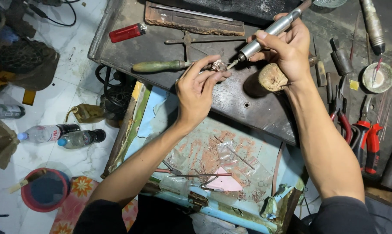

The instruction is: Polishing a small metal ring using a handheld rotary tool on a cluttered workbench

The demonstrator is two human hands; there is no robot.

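My left hand [199,86] pinches a small silver piece [218,65] between thumb and fingers over the dark workbench [243,102]. My right hand [287,50] grips a silver rotary handpiece [269,32] like a pen, its tip touching the small piece. A green-handled tool [161,66] lies just left of my left hand. A round wooden peg [271,77] sits under my right wrist.
A red lighter [127,32] and a worn wooden block [193,21] lie at the bench's far side. Red-handled pliers [364,138], files and a small white dish [379,78] crowd the right. A blue tray [230,164] with scraps sits below; bottles [61,136] stand on the floor.
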